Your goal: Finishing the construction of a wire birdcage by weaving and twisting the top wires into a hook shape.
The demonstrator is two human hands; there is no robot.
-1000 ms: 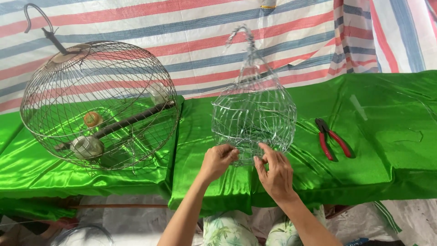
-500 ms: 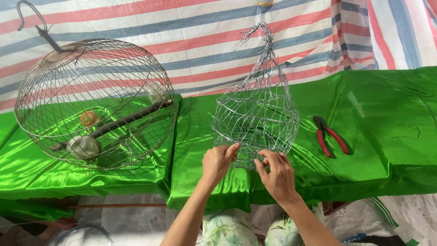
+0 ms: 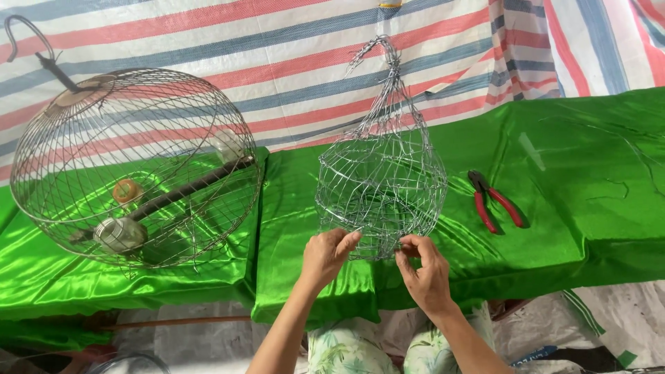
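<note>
Both hands pinch the lower rim of a half-woven wire cage (image 3: 381,183), upright on the bench (image 3: 589,208).
Left hand (image 3: 325,256) and right hand (image 3: 422,270) closed on thin wires; looks light, springy, easily bent, ends likely sharp. Best held at the rim hoop. Pliers (image 3: 495,201) right of the hands.

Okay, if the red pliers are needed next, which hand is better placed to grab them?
Probably the right hand. The pliers lie on the green cloth to its right, while the left hand would have to cross the wire cage.
</note>
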